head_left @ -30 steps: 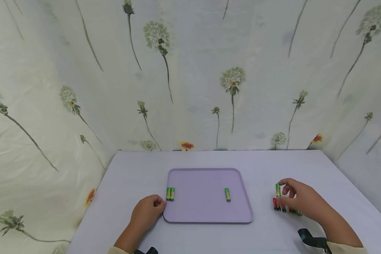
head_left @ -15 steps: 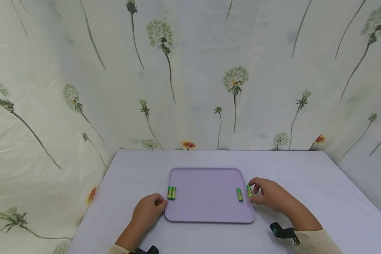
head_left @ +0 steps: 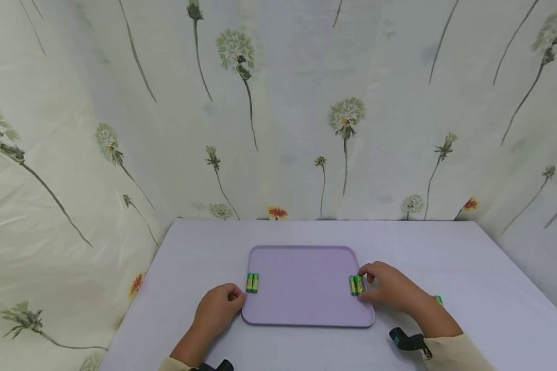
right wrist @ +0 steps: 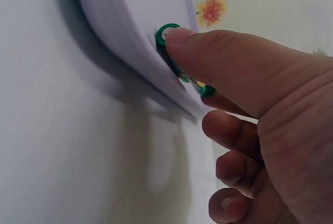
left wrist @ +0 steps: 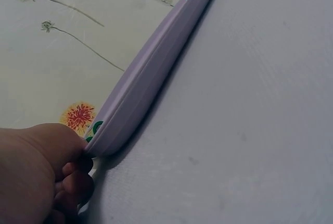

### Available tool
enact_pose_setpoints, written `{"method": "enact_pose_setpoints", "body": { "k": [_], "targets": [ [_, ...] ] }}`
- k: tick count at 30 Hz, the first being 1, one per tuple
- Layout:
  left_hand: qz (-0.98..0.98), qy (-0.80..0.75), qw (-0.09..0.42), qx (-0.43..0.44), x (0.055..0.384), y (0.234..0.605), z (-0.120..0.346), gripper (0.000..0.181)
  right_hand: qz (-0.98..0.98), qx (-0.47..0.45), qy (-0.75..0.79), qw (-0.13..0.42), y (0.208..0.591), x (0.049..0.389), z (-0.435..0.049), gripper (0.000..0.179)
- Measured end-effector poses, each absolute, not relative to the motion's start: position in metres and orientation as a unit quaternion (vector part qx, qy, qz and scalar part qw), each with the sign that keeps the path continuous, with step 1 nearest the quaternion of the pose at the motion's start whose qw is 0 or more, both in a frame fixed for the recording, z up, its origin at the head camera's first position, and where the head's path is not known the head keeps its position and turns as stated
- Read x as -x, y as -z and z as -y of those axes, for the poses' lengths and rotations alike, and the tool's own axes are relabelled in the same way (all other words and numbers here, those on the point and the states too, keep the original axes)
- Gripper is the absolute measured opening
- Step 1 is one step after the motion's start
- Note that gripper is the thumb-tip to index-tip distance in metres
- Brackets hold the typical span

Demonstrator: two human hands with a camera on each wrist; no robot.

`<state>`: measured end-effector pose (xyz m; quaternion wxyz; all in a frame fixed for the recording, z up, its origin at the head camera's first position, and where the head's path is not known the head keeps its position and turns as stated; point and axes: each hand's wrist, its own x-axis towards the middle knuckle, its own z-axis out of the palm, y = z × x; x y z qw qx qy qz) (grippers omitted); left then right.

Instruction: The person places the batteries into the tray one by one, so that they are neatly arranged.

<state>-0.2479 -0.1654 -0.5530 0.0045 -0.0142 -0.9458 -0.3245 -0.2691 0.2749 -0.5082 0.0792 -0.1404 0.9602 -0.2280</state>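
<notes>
A lilac tray (head_left: 306, 304) lies on the table. My left hand (head_left: 218, 308) pinches its left rim, thumb on the edge and the other fingers curled below in the left wrist view. Two green-and-yellow batteries (head_left: 252, 283) stand side by side just inside that rim. At the right side, my right hand (head_left: 390, 289) pinches another green battery (head_left: 359, 284) between thumb and index finger, over the tray's inner right edge. Right alongside it is a similar battery (head_left: 353, 285) on the tray. In the right wrist view, the thumb covers part of the held battery's end (right wrist: 167, 32).
The end of one more green battery (head_left: 439, 299) shows behind my right forearm, which hides what lies there. A white-covered table (head_left: 306, 350) extends around the tray. Flower-printed sheeting (head_left: 288, 129) hangs behind and at both sides.
My right hand has brought a green battery leftward from the group on the right to the tray. The single battery there has shifted to the right. My left hand stays at the rim.
</notes>
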Motion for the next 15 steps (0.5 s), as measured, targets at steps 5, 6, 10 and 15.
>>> {"method": "enact_pose_setpoints", "body": {
  "k": [5,6,10,15],
  "targets": [
    [0.945,0.327,0.004,0.015,0.246,0.552,0.166,0.022,-0.963,0.161,0.208,0.055,0.508,0.272,-0.267,0.051],
    [0.945,0.328,0.004,0.016,0.246,0.551,0.166,0.022,-0.965,0.163,0.202,0.049,0.507,0.273,-0.265,0.051],
    [0.944,0.330,0.003,0.012,0.246,0.549,0.166,0.022,-0.970,0.160,0.182,0.034,0.506,0.276,-0.257,0.051],
    [0.944,0.329,-0.003,0.012,0.246,0.547,0.166,0.022,-0.972,0.155,0.175,0.039,0.505,0.280,-0.247,0.049]
  ]
}}
